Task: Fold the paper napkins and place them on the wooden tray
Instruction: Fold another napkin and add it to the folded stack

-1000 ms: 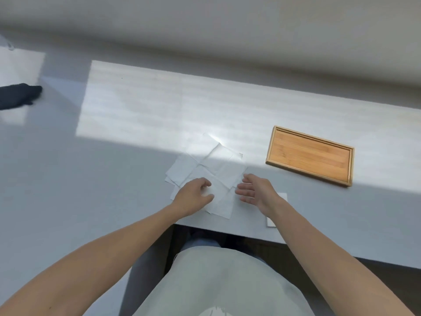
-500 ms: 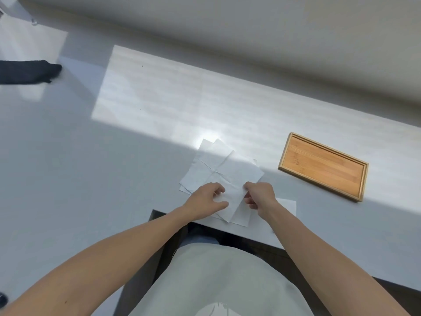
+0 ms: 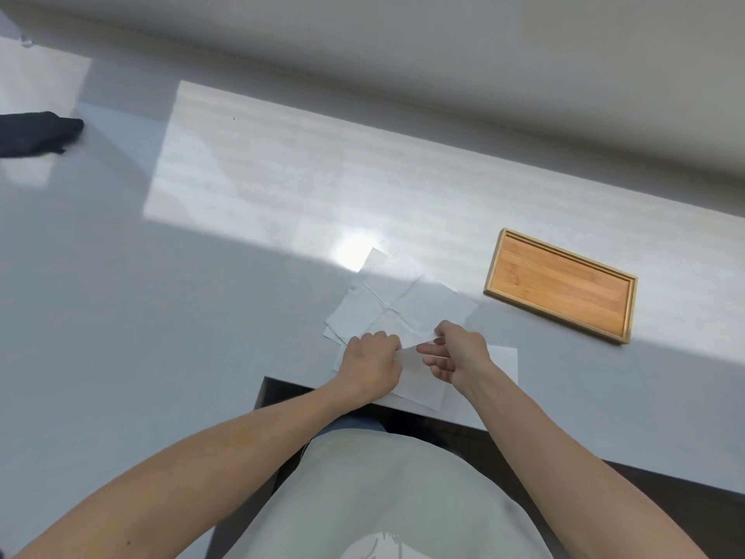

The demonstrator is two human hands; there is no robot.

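Note:
A loose pile of white paper napkins (image 3: pixel 397 302) lies unfolded and overlapping on the grey table (image 3: pixel 161 316), close to the near edge. My left hand (image 3: pixel 373 363) is closed on the near part of the top napkin. My right hand (image 3: pixel 455 355) pinches the same napkin's near edge between thumb and fingers, lifting it slightly. The wooden tray (image 3: pixel 560 284) sits to the right of the pile, with nothing in it, about a hand's width from the napkins.
A white card or sheet (image 3: pixel 506 361) lies on the table under my right wrist. A dark cloth-like object (image 3: pixel 36 133) rests at the far left. Sunlight falls in a bright band across the table's far half.
Both hands closed in on the near edge of the top napkin and took hold of it. The camera view shifted slightly.

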